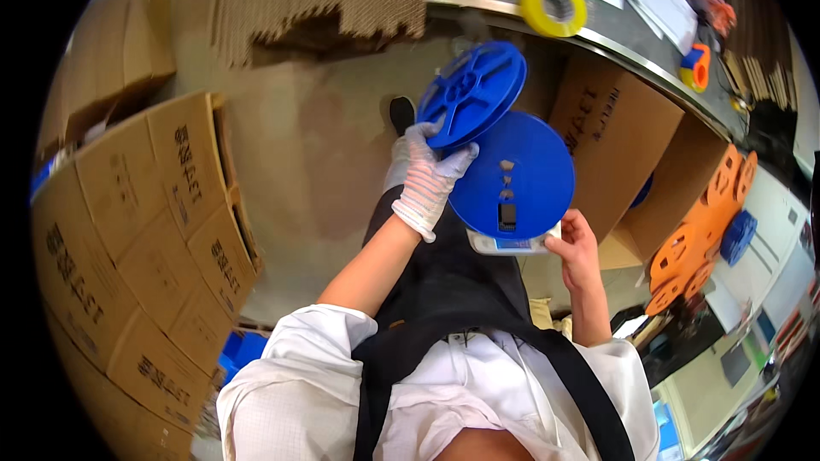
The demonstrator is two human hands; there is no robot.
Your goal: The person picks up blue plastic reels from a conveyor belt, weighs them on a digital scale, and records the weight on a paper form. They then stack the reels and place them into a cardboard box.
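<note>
So the gloved left hand (427,179) has its fingers clamped on the rim of a spoked blue reel (472,92), tilted up just above a solid blue reel (521,172). Bare right hand (576,243) grips the white holder (511,244) under that one, below the desk (632,47)

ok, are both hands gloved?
No. Only the left hand wears a white knit glove, gripping the spoked blue reel; the right hand is bare, at the small white scale.
</note>
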